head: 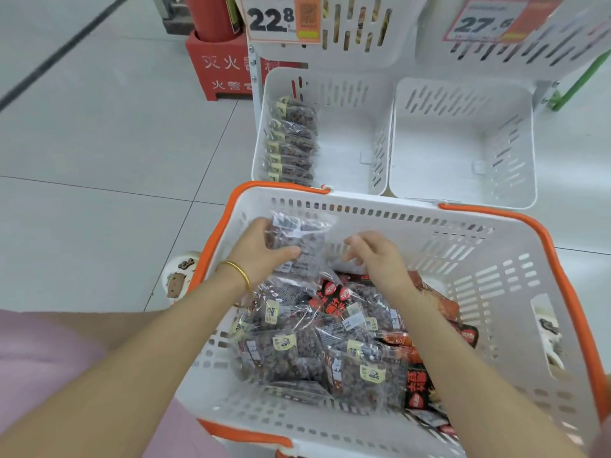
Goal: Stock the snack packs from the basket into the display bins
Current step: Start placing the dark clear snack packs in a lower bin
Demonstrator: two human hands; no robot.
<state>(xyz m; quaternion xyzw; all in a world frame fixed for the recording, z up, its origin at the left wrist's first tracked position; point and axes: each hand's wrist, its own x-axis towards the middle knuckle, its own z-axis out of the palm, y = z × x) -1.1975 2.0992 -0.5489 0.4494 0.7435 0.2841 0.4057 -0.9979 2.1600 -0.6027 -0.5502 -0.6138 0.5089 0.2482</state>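
A white basket with an orange rim [515, 279] stands in front of me, holding several clear snack packs [330, 345] of dark brown pieces and some red-orange packs [439, 305]. My left hand [261, 249] grips one clear snack pack [299, 239] lifted above the pile inside the basket. To its right my right hand [373, 256] hovers over the pile, blurred, its fingers loosely bent and holding nothing. Beyond the basket sit two white display bins: the left bin [350, 133] holds a row of the same clear packs [292, 143] along its left wall, while nothing lies in the right bin [463, 150].
Above the bins are upper white bins [360, 34] with price tags reading 22.8 [281, 18] and 27.6 [489, 21]. A red fire-extinguisher box [221, 71] stands on the grey tile floor at the back left. A small white stool [182, 276] sits left of the basket.
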